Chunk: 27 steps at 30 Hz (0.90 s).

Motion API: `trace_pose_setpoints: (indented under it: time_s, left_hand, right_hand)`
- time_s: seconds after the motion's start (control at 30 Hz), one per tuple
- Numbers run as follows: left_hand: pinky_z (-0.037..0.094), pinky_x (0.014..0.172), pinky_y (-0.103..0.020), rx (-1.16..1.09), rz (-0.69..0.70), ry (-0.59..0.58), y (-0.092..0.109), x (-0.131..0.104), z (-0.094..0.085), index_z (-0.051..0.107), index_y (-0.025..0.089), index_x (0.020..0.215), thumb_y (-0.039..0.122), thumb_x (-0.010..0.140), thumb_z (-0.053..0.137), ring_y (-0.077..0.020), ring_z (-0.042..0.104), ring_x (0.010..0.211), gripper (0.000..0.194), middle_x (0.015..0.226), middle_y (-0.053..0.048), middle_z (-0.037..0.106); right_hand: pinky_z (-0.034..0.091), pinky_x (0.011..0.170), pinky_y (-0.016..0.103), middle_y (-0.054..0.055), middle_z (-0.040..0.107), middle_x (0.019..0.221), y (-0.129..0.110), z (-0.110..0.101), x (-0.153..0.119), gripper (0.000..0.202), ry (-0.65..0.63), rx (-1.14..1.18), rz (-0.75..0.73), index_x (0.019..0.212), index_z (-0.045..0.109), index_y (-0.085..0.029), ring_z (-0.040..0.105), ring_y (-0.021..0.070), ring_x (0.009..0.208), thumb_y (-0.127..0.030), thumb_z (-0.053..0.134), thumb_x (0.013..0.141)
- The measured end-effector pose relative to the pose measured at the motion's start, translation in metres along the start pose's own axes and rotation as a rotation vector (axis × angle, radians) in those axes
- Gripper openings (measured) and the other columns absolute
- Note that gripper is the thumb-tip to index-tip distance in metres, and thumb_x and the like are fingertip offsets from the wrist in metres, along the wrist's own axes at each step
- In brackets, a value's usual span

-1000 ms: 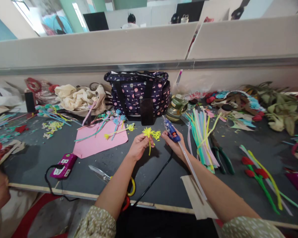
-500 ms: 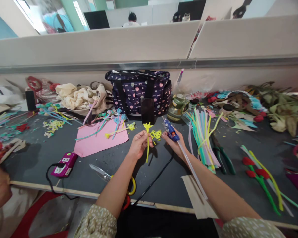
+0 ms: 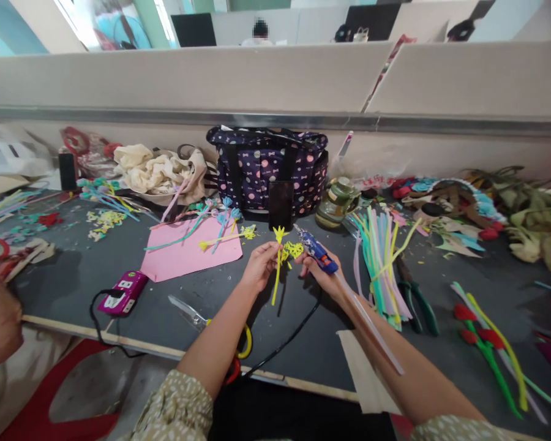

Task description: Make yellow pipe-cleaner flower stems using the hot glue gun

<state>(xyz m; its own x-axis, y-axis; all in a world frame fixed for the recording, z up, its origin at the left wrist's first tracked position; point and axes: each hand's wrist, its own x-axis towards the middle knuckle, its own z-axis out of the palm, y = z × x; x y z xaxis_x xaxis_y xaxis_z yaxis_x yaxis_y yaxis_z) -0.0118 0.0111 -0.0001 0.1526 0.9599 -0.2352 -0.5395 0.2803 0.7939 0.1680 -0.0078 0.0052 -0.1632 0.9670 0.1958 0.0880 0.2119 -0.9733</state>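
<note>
Between its fingertips my left hand (image 3: 260,267) pinches a yellow pipe-cleaner flower (image 3: 279,252), its petals up and its stem hanging down. My right hand (image 3: 324,274) is wrapped round a blue hot glue gun (image 3: 316,250). The nozzle points up and left toward the flower, a small gap apart from it. A long clear glue stick (image 3: 371,327) sticks out of the gun's back over my right forearm. Behind the hands lies a small pile of yellow pipe-cleaner pieces (image 3: 292,250) on the dark table.
Scissors (image 3: 188,311) lie by my left forearm, near a purple power strip (image 3: 123,293). Pink paper (image 3: 193,250) holds finished flowers. Right are pipe cleaners (image 3: 381,269), green-handled pliers (image 3: 417,300) and red flowers (image 3: 480,334). A patterned bag (image 3: 269,168), phone (image 3: 281,205) and jar (image 3: 335,202) stand behind. Another person's arm (image 3: 0,312) is at left.
The glue gun's nozzle has tilted further left toward the flower. The flower stays pinched in my left hand. The whole view has shifted a little to the left.
</note>
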Motion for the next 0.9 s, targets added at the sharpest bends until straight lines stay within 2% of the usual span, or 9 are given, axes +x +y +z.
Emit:
trace_pose_setpoints:
  time_s: [0.2, 0.5, 0.67, 0.9]
  left_hand:
    - [0.035, 0.047, -0.017, 0.007, -0.004, -0.011, -0.0009, 0.0003, -0.0011, 0.066, 0.013, 0.078, 0.037, 0.065, 0.079, -0.0049, 0.047, 0.048, 0.030, 0.059, 0.002, 0.057]
    - [0.034, 0.047, -0.017, -0.002, 0.001, -0.039, -0.0020, -0.0004, -0.0016, 0.067, 0.013, 0.077, 0.037, 0.065, 0.079, -0.0044, 0.047, 0.049, 0.029, 0.059, 0.003, 0.056]
    - [0.034, 0.048, -0.017, -0.005, 0.005, -0.049, -0.0021, -0.0008, -0.0016, 0.067, 0.013, 0.079, 0.036, 0.065, 0.079, -0.0041, 0.047, 0.050, 0.030, 0.063, 0.002, 0.057]
    - [0.035, 0.048, -0.017, 0.002, 0.013, -0.069, -0.0038, 0.0002, -0.0033, 0.067, 0.013, 0.079, 0.036, 0.066, 0.079, -0.0046, 0.047, 0.051, 0.029, 0.062, 0.002, 0.055]
  right_hand:
    - [0.047, 0.043, 0.027, 0.001, 0.067, 0.069, 0.0068, 0.0038, -0.0029, 0.032, -0.049, 0.007, 0.112, 0.089, 0.063, -0.020, 0.057, 0.0133, 0.042, -0.048, 0.069, 0.075]
    - [0.049, 0.041, 0.025, 0.001, 0.065, 0.060, 0.0041, 0.0089, -0.0030, 0.032, -0.027, 0.020, 0.199, 0.086, 0.063, -0.018, 0.057, 0.0136, 0.041, -0.045, 0.071, 0.071]
    - [0.049, 0.040, 0.024, -0.001, 0.061, 0.054, 0.0051, 0.0091, -0.0034, 0.029, -0.025, 0.036, 0.239, 0.077, 0.060, -0.018, 0.058, 0.0138, 0.040, -0.043, 0.072, 0.069]
    - [0.045, 0.040, 0.023, -0.004, 0.057, 0.046, 0.0007, 0.0089, -0.0034, 0.025, -0.024, -0.009, 0.228, 0.072, 0.057, -0.019, 0.054, 0.0126, 0.037, -0.041, 0.069, 0.071]
